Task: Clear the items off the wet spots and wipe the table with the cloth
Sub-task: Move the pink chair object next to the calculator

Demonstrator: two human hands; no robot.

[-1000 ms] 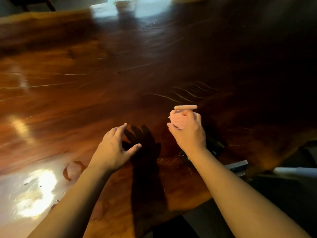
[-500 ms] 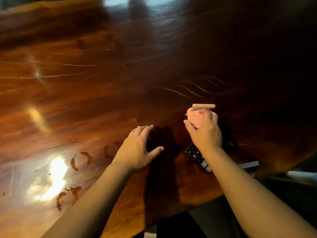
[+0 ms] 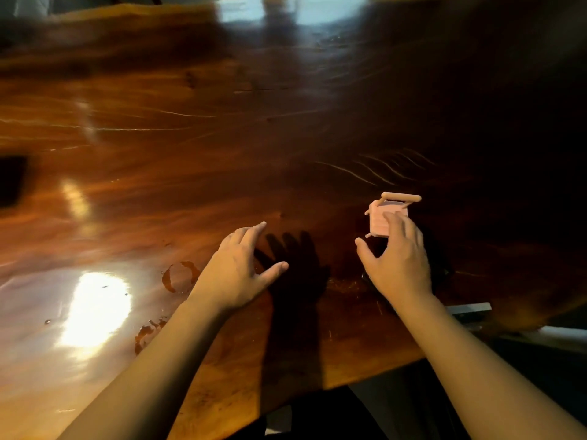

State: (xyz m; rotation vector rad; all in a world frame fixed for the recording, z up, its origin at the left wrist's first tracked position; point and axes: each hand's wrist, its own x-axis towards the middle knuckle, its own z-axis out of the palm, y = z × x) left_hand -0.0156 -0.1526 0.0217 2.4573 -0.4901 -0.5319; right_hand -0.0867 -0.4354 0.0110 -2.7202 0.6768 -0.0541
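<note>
A small pink box-like item with a wooden handle [image 3: 379,222] stands on the dark wooden table [image 3: 190,173], right of centre. My right hand [image 3: 398,265] is just behind it with fingers spread, thumb apart from the item and fingertips still at its near face. To the left, my left hand [image 3: 239,269] hovers open and palm down over the table. Left of that hand lie a wet ring mark [image 3: 178,276] and a smeared wet patch [image 3: 147,333]. No cloth is in view.
A dark flat object [image 3: 441,271] lies mostly hidden under my right hand. A metal strip [image 3: 470,308] sits at the table's near right edge. A dark shape [image 3: 11,181] is at the far left. Bright glare [image 3: 95,309] covers the near left.
My right hand has opened its grip on the pink item, which now stands on the table. Both hands drifted right in view as the head turned, which brought more wet marks into view.
</note>
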